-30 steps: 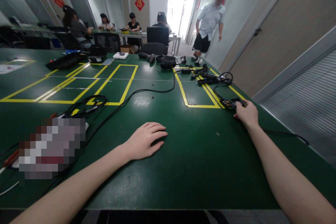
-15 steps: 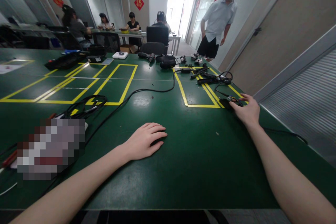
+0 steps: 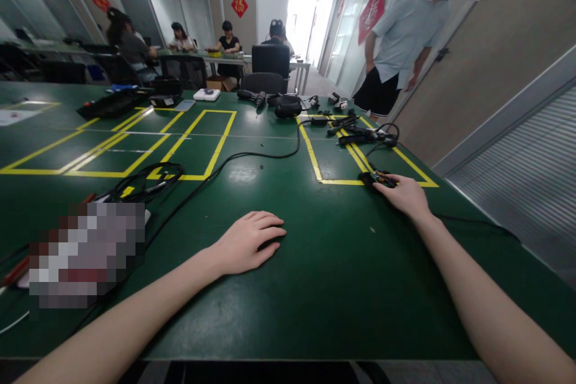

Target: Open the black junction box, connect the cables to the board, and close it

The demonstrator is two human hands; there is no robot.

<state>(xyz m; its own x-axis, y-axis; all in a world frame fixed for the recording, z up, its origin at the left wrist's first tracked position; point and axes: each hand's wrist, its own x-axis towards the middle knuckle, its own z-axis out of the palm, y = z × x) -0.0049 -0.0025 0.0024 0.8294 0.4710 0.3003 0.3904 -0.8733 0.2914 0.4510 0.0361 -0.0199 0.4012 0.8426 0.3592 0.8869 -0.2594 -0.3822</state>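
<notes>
My left hand [image 3: 250, 241] rests palm down on the green table [image 3: 324, 288], its fingers stretched out and slightly apart, with nothing in it. Over at the right, my right hand [image 3: 406, 195] grips a small black device with coloured wires [image 3: 382, 178] between thumb and fingers. Its exact kind is too small to tell, and my fingers cover part of it. It lies low over the yellow tape line at the corner of a marked area. A thin black cable [image 3: 483, 223] runs out on the right, behind my wrist.
Black cables and plugs [image 3: 360, 135] lie in a heap past my right hand. A long black cord [image 3: 234, 157] crosses the table to a coil [image 3: 155, 177] at the left, beside a blurred-out object [image 3: 90, 252]. A drill [image 3: 254, 97] lies at the back. A person [image 3: 396, 42] stands beyond the right edge.
My right hand has moved left along the table, bringing the small black wired device with it. The left hand has stayed put. The standing person has come nearer, to the right.
</notes>
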